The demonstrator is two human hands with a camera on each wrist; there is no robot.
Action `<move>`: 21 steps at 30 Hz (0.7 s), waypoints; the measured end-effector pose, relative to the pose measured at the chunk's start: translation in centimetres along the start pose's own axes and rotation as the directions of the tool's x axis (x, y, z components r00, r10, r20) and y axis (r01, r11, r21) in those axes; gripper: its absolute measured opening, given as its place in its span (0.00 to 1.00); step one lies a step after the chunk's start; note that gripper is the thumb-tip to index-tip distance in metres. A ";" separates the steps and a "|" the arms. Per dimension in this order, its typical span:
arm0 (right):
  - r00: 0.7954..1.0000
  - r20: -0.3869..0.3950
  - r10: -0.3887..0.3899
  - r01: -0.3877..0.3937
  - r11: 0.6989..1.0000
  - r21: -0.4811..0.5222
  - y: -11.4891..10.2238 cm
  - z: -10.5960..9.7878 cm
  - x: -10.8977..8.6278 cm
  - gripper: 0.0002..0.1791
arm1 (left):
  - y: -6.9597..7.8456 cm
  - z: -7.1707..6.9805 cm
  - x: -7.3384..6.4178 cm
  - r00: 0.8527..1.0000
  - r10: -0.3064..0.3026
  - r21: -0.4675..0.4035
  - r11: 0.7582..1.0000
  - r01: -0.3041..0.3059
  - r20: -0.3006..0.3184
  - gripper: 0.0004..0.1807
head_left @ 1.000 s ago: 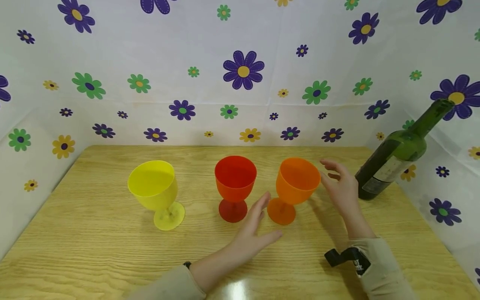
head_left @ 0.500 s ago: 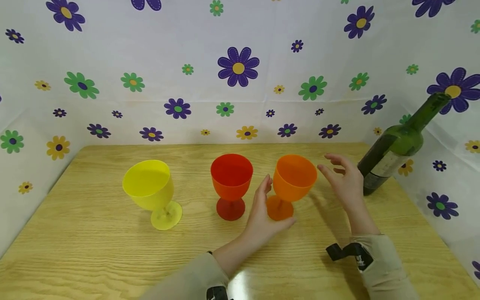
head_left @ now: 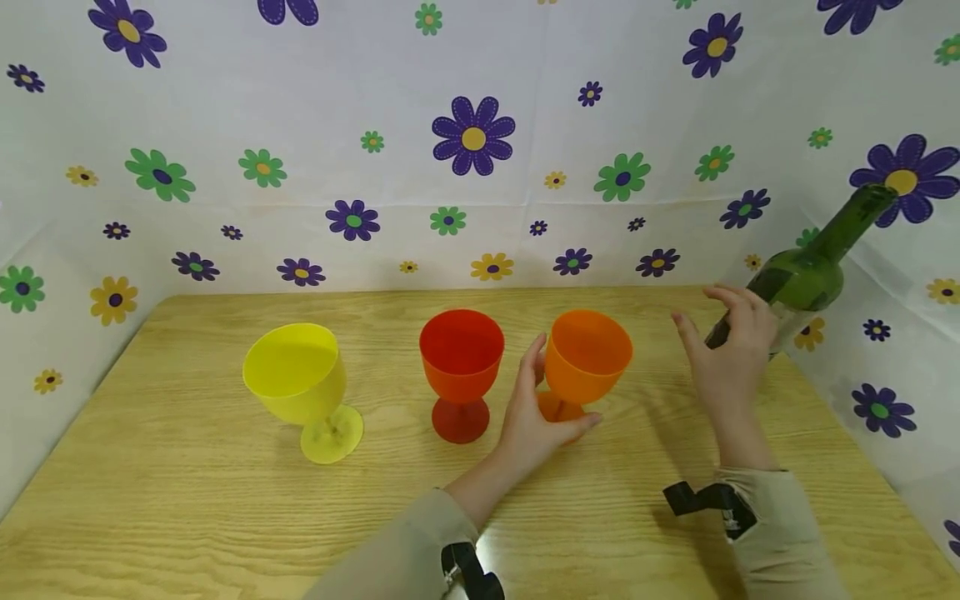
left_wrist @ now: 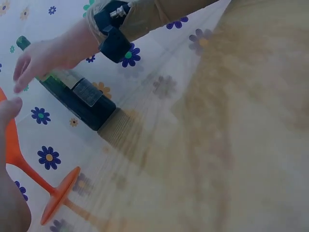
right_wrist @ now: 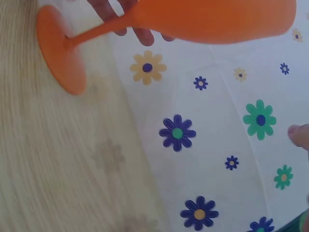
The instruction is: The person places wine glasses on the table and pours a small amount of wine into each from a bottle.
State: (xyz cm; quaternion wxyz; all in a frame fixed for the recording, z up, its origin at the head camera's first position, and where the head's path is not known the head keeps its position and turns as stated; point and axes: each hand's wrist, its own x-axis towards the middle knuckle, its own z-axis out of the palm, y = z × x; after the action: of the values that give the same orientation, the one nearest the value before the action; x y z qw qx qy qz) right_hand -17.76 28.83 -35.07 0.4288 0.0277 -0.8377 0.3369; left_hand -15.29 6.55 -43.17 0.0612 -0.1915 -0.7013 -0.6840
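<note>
An orange plastic goblet [head_left: 588, 367] stands upright on the table. Around its left and near sides is my left hand [head_left: 527, 427], thumb spread from the fingers; the right wrist view shows its fingertips [right_wrist: 143, 36] behind the stem. Whether they touch the goblet I cannot tell. My right hand [head_left: 733, 358] is spread in front of a green glass bottle [head_left: 804, 279], hiding much of its body. Its thumb stands apart from the fingers, and the bottle is not visibly gripped. In the left wrist view the bottle [left_wrist: 72, 94] stands on the table beyond the goblet's foot [left_wrist: 60, 195].
A red goblet [head_left: 462, 362] stands left of the orange one, close to my left hand. Farther left is a yellow goblet [head_left: 296, 375]. The wooden table [head_left: 187, 500] is bordered at the back and sides by a flower-print cloth [head_left: 300, 108].
My left hand has moved right and away from me, to the orange goblet. My right hand has moved right from beside that goblet to the bottle. The goblets stay standing.
</note>
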 end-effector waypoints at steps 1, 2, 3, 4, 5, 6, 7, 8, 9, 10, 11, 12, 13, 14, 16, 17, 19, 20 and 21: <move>0.999 -0.052 -0.012 0.011 1.000 -0.010 0.1 -0.3 0.2 0.24 | 0.0 0.0 0.1 1.000 0.010 -0.024 1.000 -0.010 0.012 0.59; 0.994 -0.104 -0.020 0.017 1.000 -0.024 0.3 -0.7 0.4 0.25 | 0.1 0.0 0.2 0.999 0.021 -0.047 0.999 -0.020 0.025 0.59; 0.988 -0.155 -0.016 0.010 0.999 -0.037 0.5 -1.1 0.7 0.26 | 0.4 -0.1 0.3 0.999 0.039 -0.064 0.997 -0.037 0.036 0.59; 0.978 -0.207 -0.011 0.002 0.999 -0.044 0.7 -1.5 1.0 0.28 | 0.9 -0.2 0.3 0.997 0.056 -0.083 0.995 -0.052 0.046 0.59; 0.968 -0.251 0.000 -0.014 0.998 -0.056 1.0 -1.9 1.2 0.31 | 1.2 -0.2 0.3 0.996 0.067 -0.102 0.993 -0.061 0.053 0.58; 0.957 -0.289 0.012 -0.035 0.997 -0.073 1.2 -2.4 1.5 0.35 | 1.7 -0.3 0.3 0.995 0.076 -0.121 0.990 -0.069 0.059 0.57; 0.947 -0.322 0.024 -0.054 0.995 -0.086 1.5 -2.8 1.8 0.38 | 2.1 -0.4 0.2 0.995 0.083 -0.136 0.988 -0.073 0.063 0.57; 0.940 -0.337 0.048 -0.081 0.993 -0.087 1.8 -3.2 2.0 0.42 | 2.5 -0.4 0.2 0.994 0.092 -0.150 0.985 -0.082 0.066 0.56; 0.936 -0.344 0.077 -0.109 0.991 -0.075 2.0 -3.5 2.1 0.45 | 2.9 -0.5 0.2 0.993 0.096 -0.161 0.983 -0.084 0.066 0.54; 0.934 -0.341 0.108 -0.134 0.989 -0.055 2.3 -3.8 2.3 0.48 | 3.0 -0.5 0.2 0.994 0.093 -0.174 0.981 -0.081 0.062 0.53; 0.934 -0.323 0.155 -0.175 0.984 -0.033 2.5 -4.1 2.4 0.51 | 3.1 -0.5 0.3 0.994 0.092 -0.182 0.980 -0.079 0.061 0.52; 0.932 -0.280 0.230 -0.236 0.972 0.012 2.7 -4.4 2.5 0.53 | 3.2 -0.5 0.3 0.993 0.097 -0.188 0.979 -0.085 0.060 0.51; 0.922 -0.228 0.312 -0.307 0.950 0.061 2.8 -4.6 2.5 0.56 | 3.3 -0.5 0.3 0.993 0.104 -0.191 0.977 -0.091 0.058 0.51; 0.900 -0.169 0.401 -0.389 0.916 0.096 3.0 -4.8 2.6 0.58 | 3.3 -0.5 0.3 0.993 0.108 -0.193 0.976 -0.096 0.055 0.50; 0.833 -0.036 0.552 -0.541 0.827 0.155 3.5 -5.0 2.7 0.61 | 3.2 -0.4 0.3 0.992 0.115 -0.191 0.976 -0.104 0.048 0.49; 0.788 0.037 0.614 -0.611 0.775 0.162 3.8 -5.0 2.7 0.62 | 3.1 -0.4 0.3 0.992 0.114 -0.190 0.976 -0.103 0.045 0.49; 0.721 0.142 0.678 -0.692 0.708 0.140 4.5 -5.0 2.7 0.63 | 2.9 -0.4 0.3 0.992 0.116 -0.196 0.975 -0.106 0.043 0.50; 0.702 0.174 0.691 -0.711 0.691 0.130 5.0 -4.8 2.6 0.62 | 2.8 -0.4 0.3 0.992 0.116 -0.201 0.974 -0.105 0.045 0.50; 0.694 0.197 0.693 -0.719 0.682 0.132 5.4 -4.7 2.4 0.62 | 2.8 -0.4 0.3 0.992 0.116 -0.208 0.972 -0.104 0.047 0.50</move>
State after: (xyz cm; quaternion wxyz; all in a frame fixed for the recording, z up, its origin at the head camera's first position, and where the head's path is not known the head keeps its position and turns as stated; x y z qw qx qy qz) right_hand -17.83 36.35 -34.31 0.2046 -0.2329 -0.7715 0.5556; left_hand -14.64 6.19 -40.48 0.0582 -0.2555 -0.6167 -0.7423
